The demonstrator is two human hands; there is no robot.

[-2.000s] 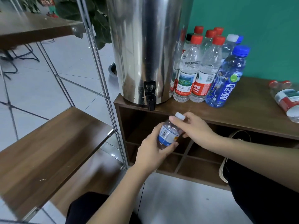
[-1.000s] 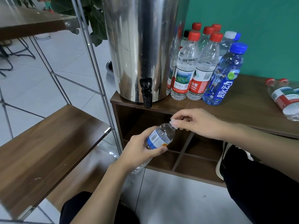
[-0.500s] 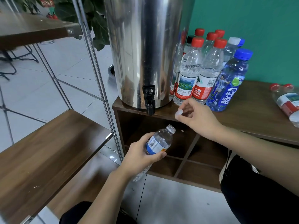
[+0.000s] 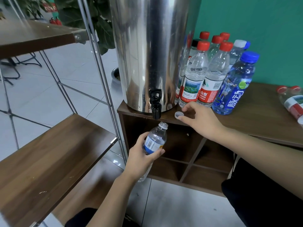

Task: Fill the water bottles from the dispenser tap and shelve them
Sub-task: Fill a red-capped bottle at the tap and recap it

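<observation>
Green wall (image 4: pixel 246 17) backs a dark wooden cabinet (image 4: pixel 255 122) on which a steel dispenser (image 4: pixel 152 51) stands, its black tap (image 4: pixel 155 106) overhanging the near edge. Since half a second ago the right hand (image 4: pixel 199 119) has dropped to the cabinet top and the white cap (image 4: pixel 179 115), then pinched at the fingertips, now lies on the wood just right of the tap; the fingers are loosely spread around it, and whether the forefinger touches it I cannot quite tell. The left hand (image 4: pixel 141 158) grips the small uncapped bottle (image 4: pixel 155 140) as before, tilted, its open mouth now just below the tap and slightly right of it. Capped bottles (image 4: pixel 211 74) cluster right of the dispenser, a blue bottle (image 4: pixel 236 89) nearest, with another lying bottle (image 4: pixel 293 102) at the far right. Left stands a metal rack with wooden shelves (image 4: pixel 54 149) over pale floor tiles (image 4: pixel 54 79); leafy plants (image 4: pixel 91 15) sit behind.
</observation>
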